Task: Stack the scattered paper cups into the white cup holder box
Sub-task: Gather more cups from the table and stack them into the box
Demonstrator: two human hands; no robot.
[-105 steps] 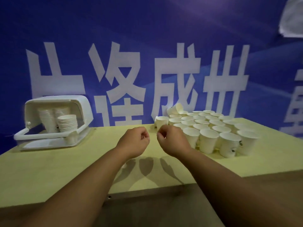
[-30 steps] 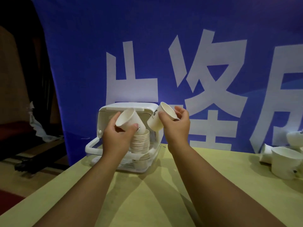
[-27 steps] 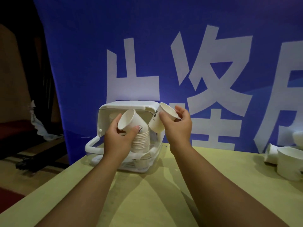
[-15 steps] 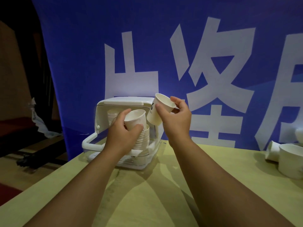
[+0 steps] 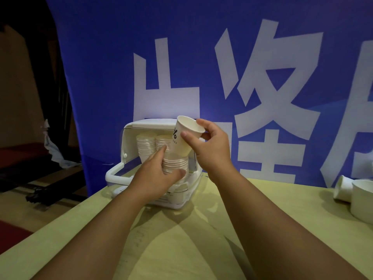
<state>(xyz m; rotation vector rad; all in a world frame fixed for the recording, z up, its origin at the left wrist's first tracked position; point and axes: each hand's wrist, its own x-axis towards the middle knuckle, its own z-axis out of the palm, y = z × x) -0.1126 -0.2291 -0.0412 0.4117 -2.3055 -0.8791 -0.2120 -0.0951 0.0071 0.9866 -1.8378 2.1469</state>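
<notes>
The white cup holder box (image 5: 129, 136) stands at the table's back left with its lid up. Inside are stacks of paper cups; two rear stacks (image 5: 146, 146) show behind a front stack (image 5: 175, 163). My left hand (image 5: 159, 176) curls round the front stack, thumb on its near side. My right hand (image 5: 212, 146) holds a single white paper cup (image 5: 184, 136), tilted with its mouth to the upper right, just above the front stack.
Two loose paper cups (image 5: 361, 197) sit at the right edge of the yellow table (image 5: 201, 239). A blue banner with large white characters (image 5: 262, 87) hangs right behind the box. Left of the table the floor drops away into a dark area.
The cup my left hand held has gone onto the front stack, and that hand now grips the stack lower down. My right hand has brought its cup closer above the stack.
</notes>
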